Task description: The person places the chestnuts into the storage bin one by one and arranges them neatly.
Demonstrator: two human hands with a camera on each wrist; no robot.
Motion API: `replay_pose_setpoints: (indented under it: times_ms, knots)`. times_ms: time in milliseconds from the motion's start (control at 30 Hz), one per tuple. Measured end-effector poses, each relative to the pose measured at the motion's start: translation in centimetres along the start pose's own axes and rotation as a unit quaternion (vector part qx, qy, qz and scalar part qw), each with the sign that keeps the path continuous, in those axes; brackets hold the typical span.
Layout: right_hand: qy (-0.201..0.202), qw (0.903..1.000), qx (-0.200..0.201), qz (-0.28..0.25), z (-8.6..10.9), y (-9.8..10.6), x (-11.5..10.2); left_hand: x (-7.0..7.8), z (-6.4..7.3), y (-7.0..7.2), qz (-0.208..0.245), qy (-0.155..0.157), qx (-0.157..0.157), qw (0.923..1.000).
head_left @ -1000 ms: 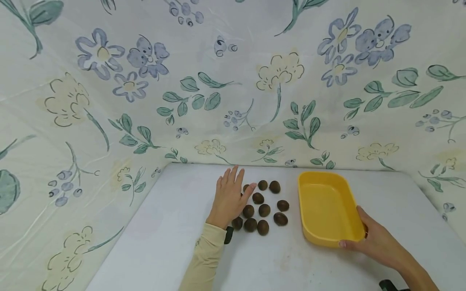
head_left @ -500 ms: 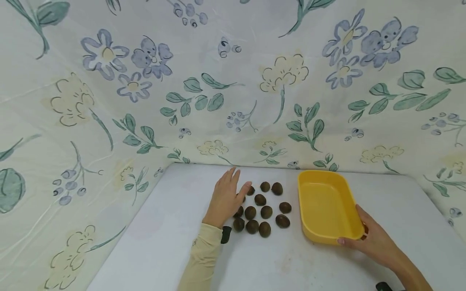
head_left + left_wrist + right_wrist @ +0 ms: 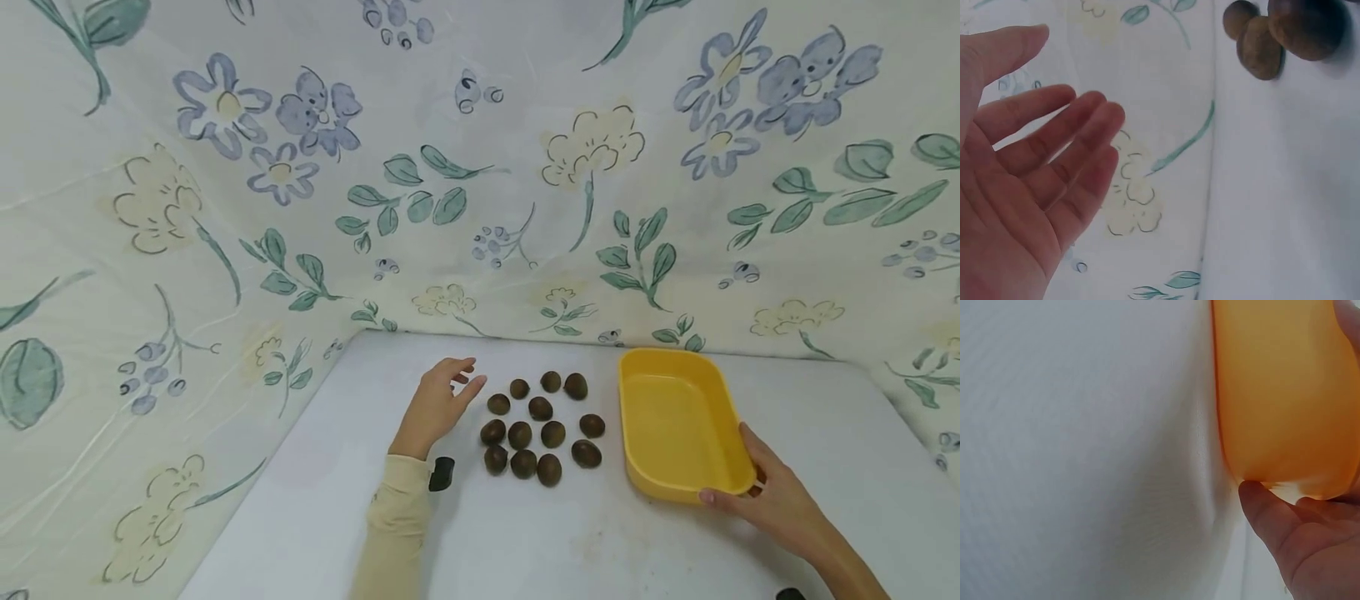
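Watching this through the feeds from my end: the left hand (image 3: 437,407) is just left of the bunch of brown round things (image 3: 540,408) on the white table (image 3: 300,508), fingers loosely bent, thumb well away from them, and nothing in its grasp. On the head cam I get a small gap between the thumb tip and the closest brown one, so I'd call that near but not touching. The left wrist cam backs me up, with the palm and relaxed fingers on one side and a few of the brown things up in the far corner. I count thirteen of them, loosely bunched, some so close together that I can't tell if they touch. Two sit a bit off to the right, nearest the yellow tray (image 3: 678,425). The tray's upright, just to the right of the bunch, and I can see its yellow floor from wall to wall, so all thirteen are outside it on the table. The right hand (image 3: 772,492) has that tray gripped by its near right corner, thumb on the near side and fingers around the right wall. My right wrist cam shows the thumb tip against the tray's edge, but most of the other fingers are hidden or cut off there.
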State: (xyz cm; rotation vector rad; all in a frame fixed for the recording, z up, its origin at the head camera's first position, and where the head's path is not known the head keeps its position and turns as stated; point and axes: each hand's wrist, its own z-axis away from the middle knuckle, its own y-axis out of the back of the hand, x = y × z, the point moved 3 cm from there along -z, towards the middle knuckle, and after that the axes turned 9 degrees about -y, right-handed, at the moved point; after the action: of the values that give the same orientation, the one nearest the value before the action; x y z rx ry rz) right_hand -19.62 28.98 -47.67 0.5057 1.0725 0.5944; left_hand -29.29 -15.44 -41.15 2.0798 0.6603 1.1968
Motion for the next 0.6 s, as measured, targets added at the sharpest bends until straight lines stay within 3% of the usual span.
replay_pose_setpoints:
  times_ms: [300,600]
  knots:
    - [0.013,0.9998,0.005,0.011,0.1,0.1,0.3,-2.4,2.1,-0.3,0.032,0.033,-0.039,0.9982]
    - [0.016,0.9997,0.007,0.016,-0.1,-0.1,0.4,-2.2,3.1,-1.3,0.036,0.049,-0.083,0.9947]
